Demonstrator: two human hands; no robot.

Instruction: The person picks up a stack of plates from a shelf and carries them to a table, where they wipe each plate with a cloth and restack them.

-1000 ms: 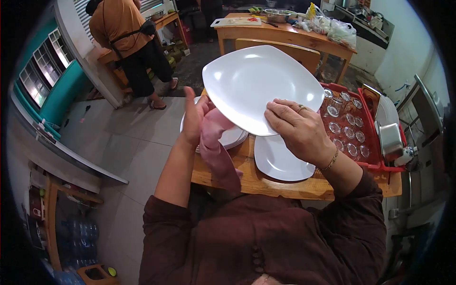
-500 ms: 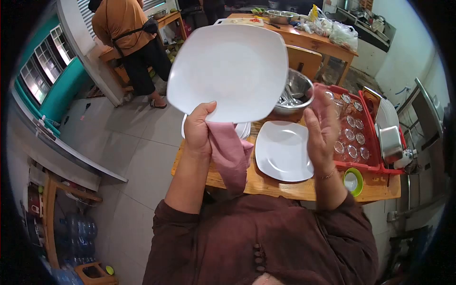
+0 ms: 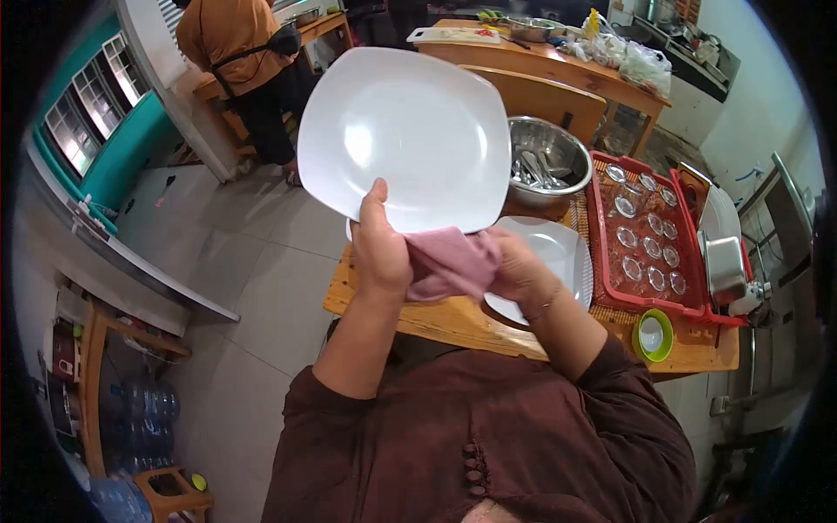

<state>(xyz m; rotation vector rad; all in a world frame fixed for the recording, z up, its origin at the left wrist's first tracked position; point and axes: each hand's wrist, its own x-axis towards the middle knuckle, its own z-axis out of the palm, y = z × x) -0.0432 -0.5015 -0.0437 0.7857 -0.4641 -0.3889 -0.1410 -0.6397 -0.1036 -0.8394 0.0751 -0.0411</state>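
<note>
A white square plate [image 3: 405, 131] is held up and tilted by my left hand [image 3: 382, 248], whose thumb lies on its front face near the lower edge. The pink cloth [image 3: 449, 261] hangs below the plate's bottom edge, between my two hands. My right hand [image 3: 523, 275] grips the cloth's right end, just under the plate's lower right corner. Behind my right hand, another white plate [image 3: 562, 248] lies on the wooden table [image 3: 436, 324]. A steel bowl [image 3: 571, 166] with metal cutlery stands beyond it.
A red tray [image 3: 641, 283] holds several upturned glasses at the right. Near it are a green bowl [image 3: 666, 340] and a steel container [image 3: 725, 268]. A person in an orange top [image 3: 228, 44] stands at the upper left. Plastic bags [image 3: 641, 65] lie on the far table.
My right hand has moved left, from above the table plate to the pink cloth, and taken hold of it. The raised plate has shifted slightly left and turned.
</note>
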